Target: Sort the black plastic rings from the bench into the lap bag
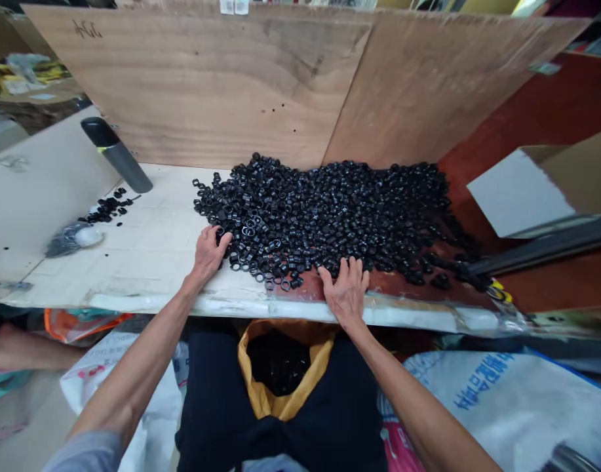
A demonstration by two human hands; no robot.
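Open yellow bag (267, 403) in the lap, below the table (153, 262) edge. The left hand (209, 252) curls over small glossy black plastic rings (329, 210); whether it grips any I cannot tell. The right hand (347, 288) lies flat, spread, empty. Round rings may roll off past the bag; rough plywood (206, 85) stands behind

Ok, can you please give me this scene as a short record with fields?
left hand: on the near-left edge of the pile of black rings, fingers curled among them
right hand: flat, fingers spread, touching the pile's near edge
surface: table, plywood boards standing behind
below: yellow bag open under the table edge, dark contents
rest: grey tube, small ring heap, plastic pouch, all left
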